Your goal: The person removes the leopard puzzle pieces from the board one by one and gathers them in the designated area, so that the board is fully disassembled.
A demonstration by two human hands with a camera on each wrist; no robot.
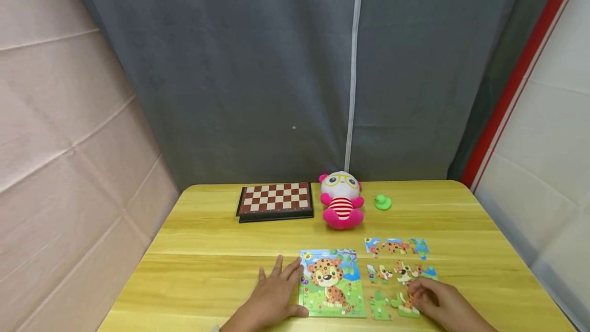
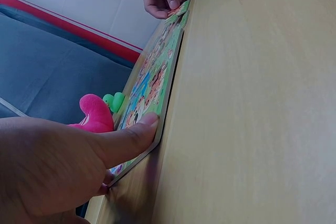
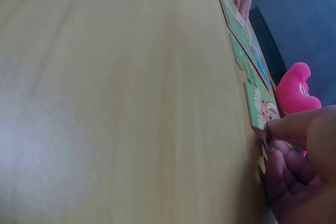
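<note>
At lower right of the head view, the right hand pinches a loose puzzle piece; the puzzle board lies just left, steadied on the desk by the flat, open-fingered left hand.

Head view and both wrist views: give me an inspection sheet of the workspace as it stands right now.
Surface: wooden table, yellowish grain.
Job's things: leopard puzzle board lying flat; loose puzzle pieces in rows to its right.
Clutter: folded chessboard, pink plush toy and small green duck at the far edge.
Grips: left hand lies flat with its thumb pressed on the board's left edge; right hand pinches a piece at the bottom of the loose rows.
Cables: nothing seen.
Surroundings: grey curtain behind, beige padded wall on the left, red strip on the right.
</note>
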